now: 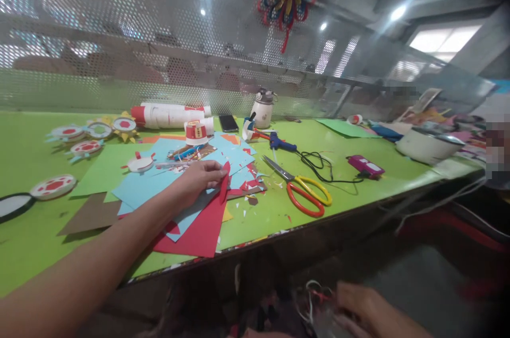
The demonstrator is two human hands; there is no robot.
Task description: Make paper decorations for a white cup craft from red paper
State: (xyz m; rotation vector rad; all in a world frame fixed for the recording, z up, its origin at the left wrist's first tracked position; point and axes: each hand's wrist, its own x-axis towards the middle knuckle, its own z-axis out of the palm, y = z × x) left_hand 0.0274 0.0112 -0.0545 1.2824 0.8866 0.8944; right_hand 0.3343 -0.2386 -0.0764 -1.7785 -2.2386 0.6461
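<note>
Over the stacked coloured paper, my left hand (pixel 198 181) is closed, pinching a narrow red paper piece (pixel 225 183) between thumb and fingers. Light blue sheets (pixel 139 187) and a red sheet (pixel 195 237) lie beneath it, with small scraps around. A paper disc with red tabs (pixel 140 162) rests left of the hand. Scissors (pixel 297 179) with one orange and one yellow handle lie to its right. Below the table edge, my right hand (pixel 358 301) is blurred, beside white loops and something red; its fingers are not clear.
A blue glue gun (pixel 281 142) trails a black cord towards a purple box (pixel 365 166). Behind stand paper cups (pixel 196 133), a phone (pixel 228 123) and a flask (pixel 263 109). Several decorated discs (pixel 85 148) lie left; a white pot (pixel 426 145) stands right.
</note>
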